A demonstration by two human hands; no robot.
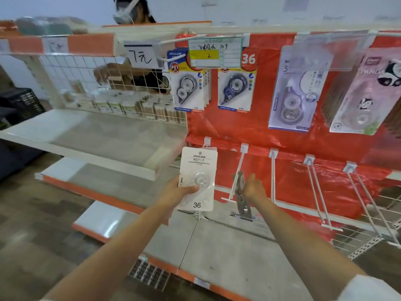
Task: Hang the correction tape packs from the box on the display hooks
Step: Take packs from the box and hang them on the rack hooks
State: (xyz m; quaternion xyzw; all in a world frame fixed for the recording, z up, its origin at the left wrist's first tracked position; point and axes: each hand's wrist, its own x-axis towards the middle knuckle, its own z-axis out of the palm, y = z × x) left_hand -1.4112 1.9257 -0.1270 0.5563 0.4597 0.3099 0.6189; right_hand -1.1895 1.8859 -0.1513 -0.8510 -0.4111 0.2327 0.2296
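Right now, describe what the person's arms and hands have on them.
Both forearms are bare. The left hand and right hand wear no gloves, and no rings, watch or bracelet show. Near the right elbow, at the frame's lower right corner, a white sleeve edge appears. The left arm shows no sleeve within the frame.

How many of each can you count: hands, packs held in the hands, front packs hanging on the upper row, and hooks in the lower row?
Hands: 2, left hand and right hand
Held packs: 2, white pack and edge-on pack
Upper-row front packs: 4
Lower-row hooks: 5
Total: 13
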